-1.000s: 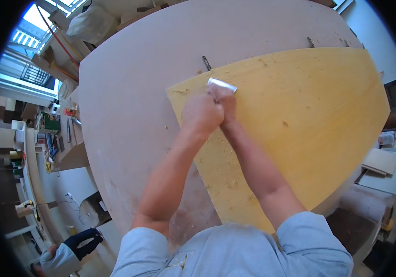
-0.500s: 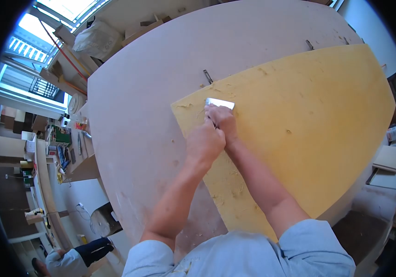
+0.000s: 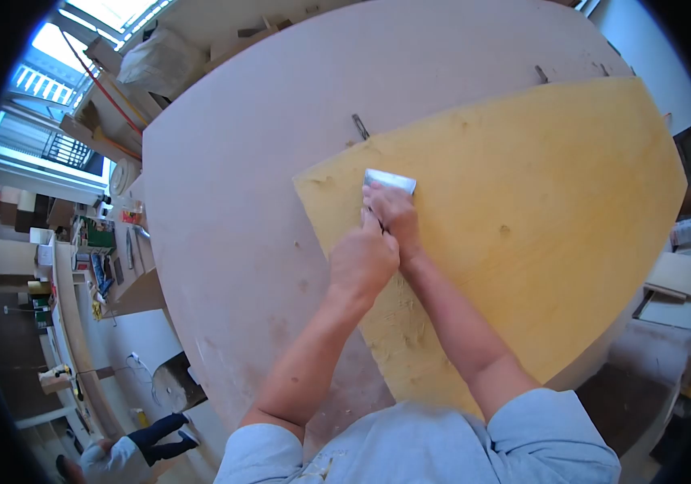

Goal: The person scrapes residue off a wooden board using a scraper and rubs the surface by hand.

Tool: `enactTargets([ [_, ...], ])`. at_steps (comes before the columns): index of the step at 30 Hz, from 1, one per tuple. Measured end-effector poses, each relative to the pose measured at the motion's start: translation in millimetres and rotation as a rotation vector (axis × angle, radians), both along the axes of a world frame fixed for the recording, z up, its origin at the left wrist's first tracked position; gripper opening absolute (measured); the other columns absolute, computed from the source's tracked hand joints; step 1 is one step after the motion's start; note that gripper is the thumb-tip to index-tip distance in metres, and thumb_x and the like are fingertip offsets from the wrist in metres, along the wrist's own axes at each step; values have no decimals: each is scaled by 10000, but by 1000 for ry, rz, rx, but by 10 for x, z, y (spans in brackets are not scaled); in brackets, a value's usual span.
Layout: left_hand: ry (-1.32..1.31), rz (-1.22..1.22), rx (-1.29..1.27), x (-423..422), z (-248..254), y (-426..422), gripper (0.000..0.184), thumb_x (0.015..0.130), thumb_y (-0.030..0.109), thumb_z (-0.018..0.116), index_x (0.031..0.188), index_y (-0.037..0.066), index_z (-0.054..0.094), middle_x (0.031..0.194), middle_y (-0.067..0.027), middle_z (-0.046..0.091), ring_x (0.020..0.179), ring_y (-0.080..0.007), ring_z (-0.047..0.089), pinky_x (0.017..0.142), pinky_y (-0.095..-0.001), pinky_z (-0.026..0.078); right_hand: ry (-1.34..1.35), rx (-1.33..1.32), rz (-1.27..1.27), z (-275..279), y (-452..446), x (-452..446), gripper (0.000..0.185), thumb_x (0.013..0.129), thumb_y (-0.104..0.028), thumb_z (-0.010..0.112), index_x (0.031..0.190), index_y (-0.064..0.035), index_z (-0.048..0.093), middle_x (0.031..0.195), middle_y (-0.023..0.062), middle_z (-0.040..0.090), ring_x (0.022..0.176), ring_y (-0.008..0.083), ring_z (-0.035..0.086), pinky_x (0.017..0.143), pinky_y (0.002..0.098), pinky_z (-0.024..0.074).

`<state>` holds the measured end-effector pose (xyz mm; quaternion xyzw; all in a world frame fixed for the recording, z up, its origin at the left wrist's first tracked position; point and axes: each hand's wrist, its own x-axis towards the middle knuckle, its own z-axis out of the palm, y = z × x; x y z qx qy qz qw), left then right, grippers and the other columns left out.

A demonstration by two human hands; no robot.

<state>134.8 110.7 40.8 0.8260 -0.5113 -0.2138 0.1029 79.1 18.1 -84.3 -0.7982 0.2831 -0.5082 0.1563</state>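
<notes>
Both of my hands are closed on a scraper (image 3: pixel 391 179) with a wide, shiny metal blade; its handle is mostly hidden by the fingers. My right hand (image 3: pixel 396 216) grips close behind the blade. Just below it, my left hand (image 3: pixel 364 262) wraps round the lower part of the handle and touches the right hand. The blade is at the surface of a yellow sheet (image 3: pixel 539 218), near its upper left corner. Thin curled shavings or crumbs (image 3: pixel 410 319) lie along the sheet's left strip, below the hands.
Beneath the yellow sheet is a large, pale, curved-edged tabletop (image 3: pixel 233 185). Small metal clips (image 3: pixel 360 127) stand along the sheet's upper edge. At left are a bench with tools (image 3: pixel 124 258) and another person (image 3: pixel 124 456). Boards (image 3: pixel 676 277) lie at right.
My hands and the scraper have shifted slightly right and down across the yellow sheet. The view has moved a little. Both hands keep their grip.
</notes>
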Motion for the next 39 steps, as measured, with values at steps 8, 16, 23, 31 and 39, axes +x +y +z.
enactTargets([
  [8,20,-29,-31,268,102,-840,384,900,284,554,1108,22,744,945,-257,740,893,-429,723,834,-532,562,209,295,75,211,-768,98,139,884,-194,664,979,-100,702,808,116,672,805,337,676,770,459,509],
  [16,112,-44,48,24,54,-619,410,937,259,541,1199,-35,657,980,-257,747,945,-420,730,824,-512,575,21,98,-53,25,-516,-80,88,879,-160,678,845,-96,630,793,131,663,764,322,661,731,445,503],
  [23,89,-20,-70,-86,25,-585,371,897,280,545,1048,11,751,982,-249,744,938,-420,721,854,-521,558,58,143,-41,132,-473,-226,129,846,-177,694,810,-83,614,733,139,643,709,347,659,640,458,504],
  [31,119,33,-106,-77,10,-863,353,869,272,574,985,-6,759,936,-252,743,916,-417,723,842,-515,556,192,200,-52,-1,-877,-209,131,899,-156,666,1005,-102,720,920,126,734,861,334,703,798,427,550],
  [39,73,-42,20,-314,70,-197,372,917,237,554,1128,-31,703,944,-257,741,918,-439,718,823,-542,565,26,44,-117,-34,-118,-402,123,884,-201,678,838,-92,644,811,124,666,838,323,679,793,445,501],
])
